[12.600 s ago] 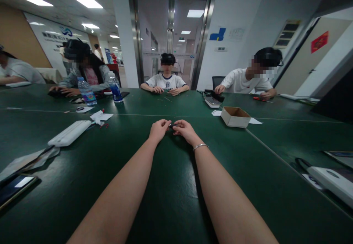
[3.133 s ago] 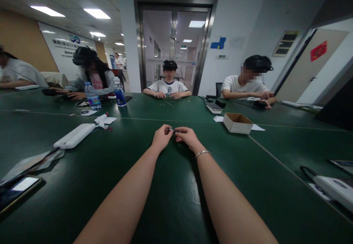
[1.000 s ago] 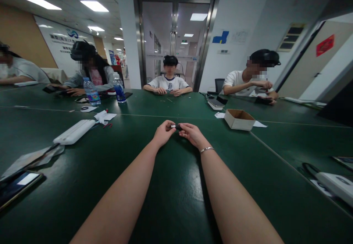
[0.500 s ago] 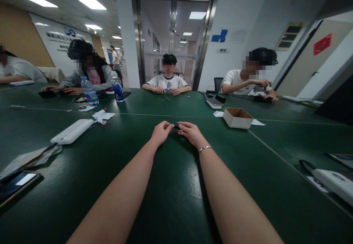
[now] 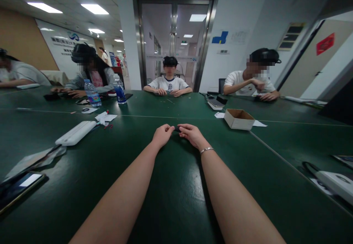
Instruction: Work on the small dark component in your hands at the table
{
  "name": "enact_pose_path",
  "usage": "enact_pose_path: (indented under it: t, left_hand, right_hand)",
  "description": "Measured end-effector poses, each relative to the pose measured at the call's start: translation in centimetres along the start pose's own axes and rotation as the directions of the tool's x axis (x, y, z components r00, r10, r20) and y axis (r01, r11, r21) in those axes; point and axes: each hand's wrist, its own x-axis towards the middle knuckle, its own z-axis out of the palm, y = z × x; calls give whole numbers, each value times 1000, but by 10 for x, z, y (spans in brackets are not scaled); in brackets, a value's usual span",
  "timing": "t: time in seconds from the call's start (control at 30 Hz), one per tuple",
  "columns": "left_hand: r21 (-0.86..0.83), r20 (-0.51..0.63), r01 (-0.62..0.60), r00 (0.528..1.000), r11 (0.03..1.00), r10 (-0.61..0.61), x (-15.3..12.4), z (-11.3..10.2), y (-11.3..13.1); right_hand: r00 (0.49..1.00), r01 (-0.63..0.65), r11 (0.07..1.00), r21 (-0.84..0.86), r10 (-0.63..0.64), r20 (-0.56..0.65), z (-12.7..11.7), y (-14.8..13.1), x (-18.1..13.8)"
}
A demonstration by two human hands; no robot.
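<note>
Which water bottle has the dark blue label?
The right bottle of the two. Its label is dark blue, while the left bottle has a paler label with some pink on it.

I count two hands (image 5: 162,135) (image 5: 193,134), one small dark piece (image 5: 177,128), two bottles (image 5: 92,94) (image 5: 119,91), one cardboard box (image 5: 238,119), two white cases (image 5: 75,133) (image 5: 335,181), four seated people (image 5: 168,84).

Table (image 5: 171,200): dark green. Cardboard box (image 5: 238,119): brown. Long case (image 5: 76,133): white. Two bottles (image 5: 92,94): clear, blue labels. Bracelet (image 5: 206,149): silver. Small held part (image 5: 177,128): black.
</note>
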Motion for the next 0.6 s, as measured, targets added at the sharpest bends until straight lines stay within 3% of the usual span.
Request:
enact_pose_path:
  t: [0.2,0.43,0.6]
  left_hand:
    - [-6,28,-7,1000,1000,8,-1,-2,0]
    - [-212,-33,-132,991,968,128,1,3,-2]
    - [-214,-2,-99,995,972,101,2,5,-5]
  right_hand:
    - [1000,-6,1000,-13,7,22,2,-2,-1]
    - [998,-13,1000,6,13,-69,4,1,5]
    - [998,0,1000,10,1,-55,5,0,3]
